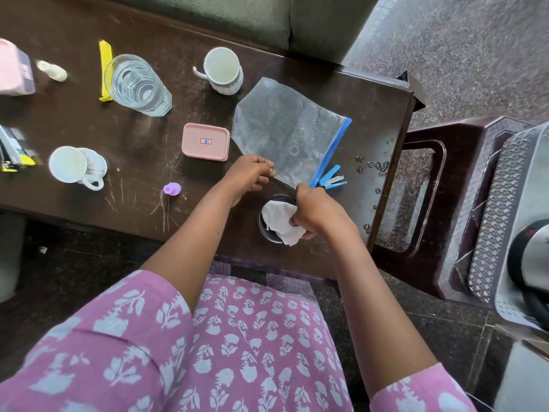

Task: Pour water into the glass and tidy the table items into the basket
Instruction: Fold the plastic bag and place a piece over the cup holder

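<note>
A glass filled with water stands at the back left of the dark table. My right hand grips a white cloth over a small dark cup near the table's front edge. My left hand pinches the near edge of a clear zip bag with a blue strip. A grey perforated basket sits on a stool to the right, with a steel kettle in it.
On the table are two white mugs, a pink lidded box, a blue stapler, a purple cap, a yellow strip, a pink carton, a white lump and scattered small metal pieces.
</note>
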`<state>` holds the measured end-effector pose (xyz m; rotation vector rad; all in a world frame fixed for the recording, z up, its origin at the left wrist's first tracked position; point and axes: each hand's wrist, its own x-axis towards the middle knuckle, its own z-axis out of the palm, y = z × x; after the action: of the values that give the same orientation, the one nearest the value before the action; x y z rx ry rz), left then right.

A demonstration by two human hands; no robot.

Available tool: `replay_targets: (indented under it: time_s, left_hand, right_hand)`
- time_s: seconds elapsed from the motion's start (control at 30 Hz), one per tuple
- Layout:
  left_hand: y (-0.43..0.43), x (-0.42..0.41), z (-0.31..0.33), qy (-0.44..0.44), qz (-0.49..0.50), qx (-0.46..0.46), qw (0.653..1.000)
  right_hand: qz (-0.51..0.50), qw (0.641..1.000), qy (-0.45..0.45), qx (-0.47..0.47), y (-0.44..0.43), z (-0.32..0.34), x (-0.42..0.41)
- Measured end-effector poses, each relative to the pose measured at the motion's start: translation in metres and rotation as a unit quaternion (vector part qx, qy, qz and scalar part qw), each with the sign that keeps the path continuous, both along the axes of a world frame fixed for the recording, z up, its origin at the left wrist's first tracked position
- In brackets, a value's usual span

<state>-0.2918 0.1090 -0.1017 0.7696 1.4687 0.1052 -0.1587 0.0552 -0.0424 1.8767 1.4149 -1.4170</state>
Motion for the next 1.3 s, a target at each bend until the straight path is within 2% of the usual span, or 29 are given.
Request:
replay_targets:
  time_s: [0.17,0.3,0.47,0.7,1.03,1.17,1.3]
  left_hand:
    - [0.000,-0.001,-0.003,0.012,0.020,-0.016,1.000]
    - [0.000,-0.004,-0.005,0.031,0.048,-0.083,0.995]
    - [0.002,-0.009,-0.010,0.071,0.097,-0.153,0.981]
    - [0.011,-0.001,-0.013,0.035,0.161,-0.175,0.971]
    - [0.022,0.003,-0.014,-0.013,0.205,-0.230,0.951]
    - [0.024,0.002,-0.017,-0.011,0.208,-0.211,0.955]
    - [0.028,0.004,-0.016,-0.019,0.216,-0.166,0.962]
  right_hand:
    - [-0.006,0.999,-0.044,0.027,-0.002,0.002,0.008]
    - [-0.062,0.991,-0.074,0.090,0.013,0.001,0.030]
    - [-0.098,0.981,-0.017,0.167,0.053,-0.013,0.052]
    - [-0.044,0.971,0.016,0.233,0.098,-0.044,0.047]
    - [-0.020,0.974,0.005,0.227,0.130,-0.075,0.052]
    - [-0.017,0.976,0.000,0.215,0.137,-0.084,0.054]
    - [-0.065,0.972,-0.022,0.225,0.144,-0.090,0.061]
